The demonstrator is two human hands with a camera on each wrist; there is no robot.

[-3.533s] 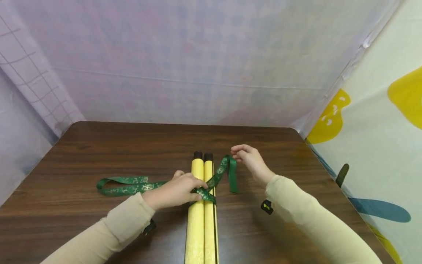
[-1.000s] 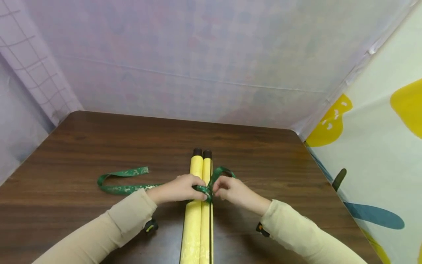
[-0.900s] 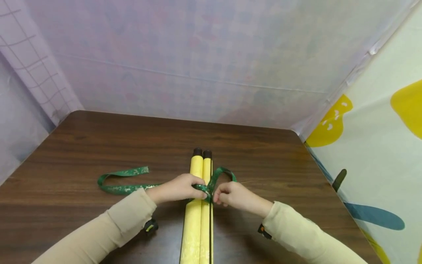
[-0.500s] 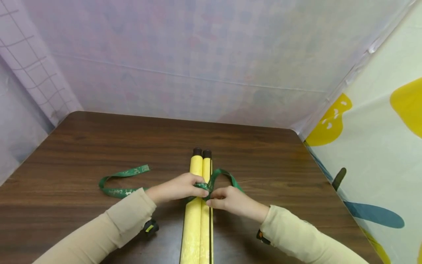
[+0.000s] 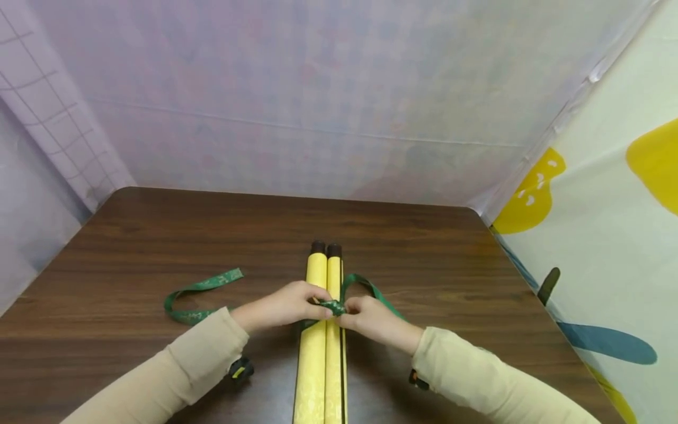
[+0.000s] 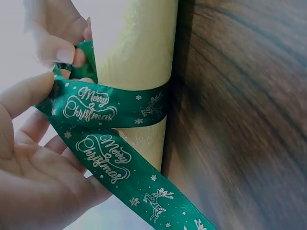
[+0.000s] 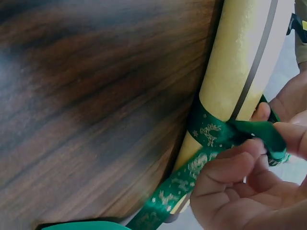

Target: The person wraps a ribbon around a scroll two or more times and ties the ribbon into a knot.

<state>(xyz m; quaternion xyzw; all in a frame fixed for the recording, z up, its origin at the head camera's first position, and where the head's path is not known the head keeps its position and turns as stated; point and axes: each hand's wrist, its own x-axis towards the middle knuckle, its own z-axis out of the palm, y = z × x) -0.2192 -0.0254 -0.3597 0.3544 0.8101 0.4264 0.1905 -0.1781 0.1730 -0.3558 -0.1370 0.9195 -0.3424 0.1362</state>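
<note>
Two yellow rolls with dark end caps lie side by side on the brown table, pointing away from me. A green "Merry Christmas" ribbon wraps round them and crosses on top in a knot. My left hand pinches the ribbon at the knot from the left. My right hand pinches it from the right. The left ribbon tail trails over the table. A loop rises on the right side. In the right wrist view the ribbon hugs the roll.
Pale lilac sheets hang behind and to the left of the table. A white sheet with yellow and blue shapes stands along the right edge. Bare wood stretches left, right and beyond the rolls.
My right hand came in from the right tail to the crossing. Both hands drew the ribbon into a tight knot on top of the rolls. The left tail slid a bit toward the rolls.
</note>
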